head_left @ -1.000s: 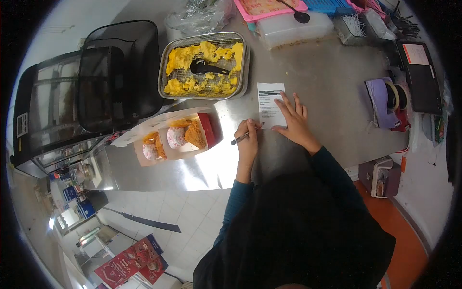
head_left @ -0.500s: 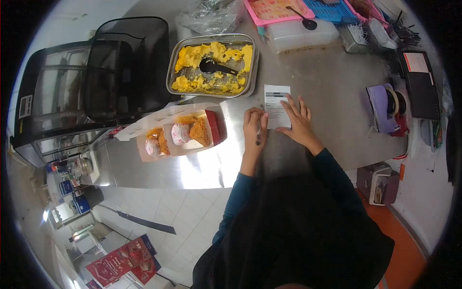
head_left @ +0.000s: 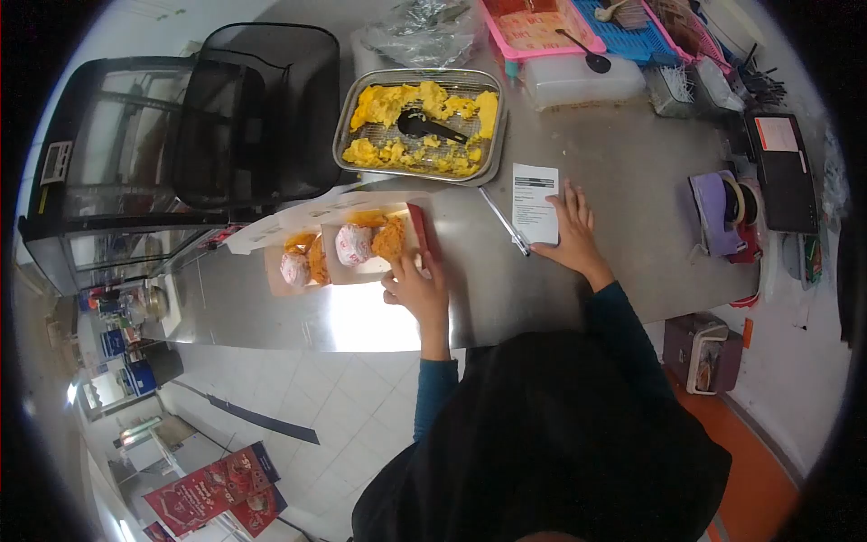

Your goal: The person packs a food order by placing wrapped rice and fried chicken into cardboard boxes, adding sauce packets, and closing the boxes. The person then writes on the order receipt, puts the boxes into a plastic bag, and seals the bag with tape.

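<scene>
Reaching over the near right corner of the open carton (head_left: 423,228), your left hand (head_left: 418,287) has its fingers bent and parted by the fried chicken piece (head_left: 389,241); whether they grip the carton's edge, you can't tell from up here. Two paper-wrapped bundles, one of them this larger one (head_left: 353,245), sit in the carton's compartments. Over to your right hand (head_left: 575,233): fingers stretched out and spread, thumb down at the lower corner of the printed receipt (head_left: 535,210), which lies on the steel table (head_left: 632,190). Just left of it, your pen (head_left: 502,219) lies slantwise, loose. Beyond, there's the metal tray (head_left: 406,174) with yellow crumbly food (head_left: 488,115) and a black scoop (head_left: 432,127).
</scene>
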A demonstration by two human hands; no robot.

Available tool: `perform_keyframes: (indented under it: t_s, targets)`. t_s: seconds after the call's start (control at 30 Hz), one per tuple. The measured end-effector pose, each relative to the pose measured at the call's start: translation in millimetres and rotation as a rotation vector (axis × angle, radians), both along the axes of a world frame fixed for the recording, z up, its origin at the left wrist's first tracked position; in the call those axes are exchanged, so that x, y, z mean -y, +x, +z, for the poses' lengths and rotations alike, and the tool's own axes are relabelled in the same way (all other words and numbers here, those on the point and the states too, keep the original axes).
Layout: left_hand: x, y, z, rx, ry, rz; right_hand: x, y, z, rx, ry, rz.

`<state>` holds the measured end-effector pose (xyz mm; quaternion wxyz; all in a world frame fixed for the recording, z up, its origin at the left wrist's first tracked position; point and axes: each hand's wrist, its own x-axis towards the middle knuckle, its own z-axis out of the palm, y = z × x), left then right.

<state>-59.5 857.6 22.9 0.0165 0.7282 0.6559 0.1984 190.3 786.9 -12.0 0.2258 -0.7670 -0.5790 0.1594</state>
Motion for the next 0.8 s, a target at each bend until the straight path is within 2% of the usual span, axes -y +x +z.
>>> perform_keyframes:
  t_s: [0.03,0.1,0.17,0.27,0.37,0.4,0.47,0.53,0.57,0.6,0.67,0.7,0.73,0.8]
  targets:
    - [1.4,-6.0,1.5,-0.06,-0.082,-0.017,0.5,0.1,-0.4,0.019,0.005,-0.001]
    - [5.5,-1.7,0.9,0.068,-0.089,-0.053,1.6,0.1,-4.4,0.03,-0.001,-0.006]
    - [8.8,-0.1,-1.1,0.075,-0.119,-0.145,-0.4,1.4,-10.9,0.017,-0.017,-0.019]
    - [21.6,7.2,11.2,0.117,-0.155,-0.324,-2.8,-11.6,-9.4,-0.023,0.185,-0.205]
    - [17.1,-4.0,24.5,0.394,-0.377,-0.5,-13.4,-28.5,18.8,-0.07,0.477,-0.194]
    - [6.6,-17.5,13.6,0.519,-0.202,-0.512,-21.0,-34.3,27.4,-0.139,0.524,-0.143]
    - [-37.2,-36.2,28.7,0.397,0.358,-0.288,-39.6,-48.8,44.8,-0.274,0.612,-0.049]
    - [-75.8,-61.7,56.1,0.51,0.453,-0.129,-61.1,-65.0,63.8,-0.204,0.599,0.008]
    - [-96.6,-82.3,61.1,0.345,0.408,-0.165,-70.9,-70.6,69.2,-0.169,0.589,0.036]
    - [-113.5,-101.0,62.9,0.181,0.363,-0.199,-80.7,-73.6,70.3,-0.304,0.426,0.065]
    - [-133.0,-122.3,66.2,0.446,-0.198,-0.184,-100.2,-76.3,67.5,-0.565,0.099,0.121]
    - [-138.8,-127.9,64.3,0.57,-0.483,-0.173,-107.2,-77.4,62.7,-0.581,0.057,0.105]
    - [-142.5,-134.2,47.7,0.771,-0.512,-0.245,-114.1,-79.7,53.9,-0.597,0.015,0.089]
    - [-138.0,-126.9,21.5,1.202,-0.497,-0.321,-122.1,-95.8,27.8,-0.69,0.196,0.045]
